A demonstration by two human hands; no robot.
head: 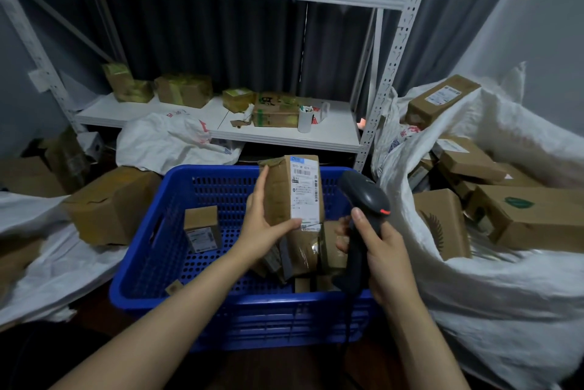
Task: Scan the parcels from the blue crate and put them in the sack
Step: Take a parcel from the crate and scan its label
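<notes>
My left hand (264, 225) holds a tall brown cardboard parcel (279, 196) upright above the blue crate (177, 263), its white shipping label facing me. My right hand (384, 255) grips a dark handheld scanner (366, 196) by the handle, its head just right of the parcel's label. Inside the crate lie a small labelled box (202, 228) at the left and several brown parcels (313, 250) under my hands. The white sack (505, 288) stands open at the right, holding several cardboard boxes (531, 215).
A white metal shelf (221, 124) behind the crate carries taped boxes and a white cup. A large cardboard box (110, 203) sits left of the crate on white sacking. Another white bag (170, 143) lies behind the crate.
</notes>
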